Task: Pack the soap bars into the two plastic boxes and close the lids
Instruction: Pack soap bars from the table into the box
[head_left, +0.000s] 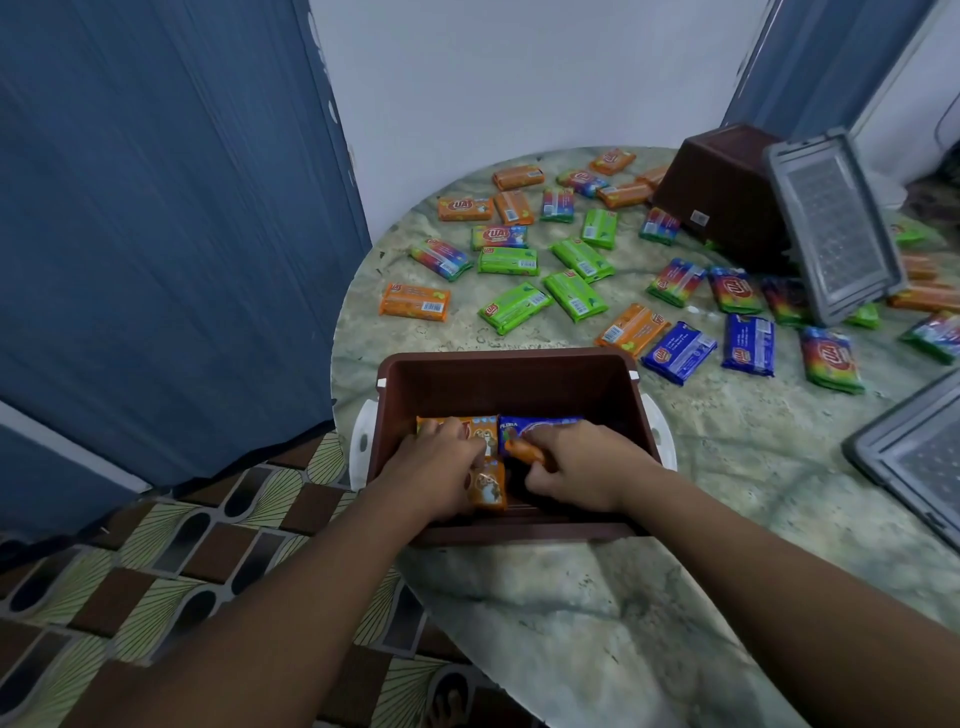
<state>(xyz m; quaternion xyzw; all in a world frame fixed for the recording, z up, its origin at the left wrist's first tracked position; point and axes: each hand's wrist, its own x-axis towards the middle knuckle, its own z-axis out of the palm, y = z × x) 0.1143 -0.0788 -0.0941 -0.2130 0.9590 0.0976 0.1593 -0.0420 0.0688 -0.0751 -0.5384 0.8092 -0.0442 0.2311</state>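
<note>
On the round marbled stone table (701, 467), the open brown plastic box (506, 379) sits at six o'clock. The second brown box (722, 187) lies tipped at one o'clock, beside its grey lid (831, 223). Loose wrapped soap bars (511, 306) scatter toward twelve. Packing has just begun: the left hand (436, 462) presses an orange bar (488, 486) flat, the right hand (582, 467) grips another orange bar (524, 451). Next, probably, seat it snugly.

A home room: blue curtains (156, 234), patterned floor tiles (156, 571), and a round marble-look table (571, 623).
</note>
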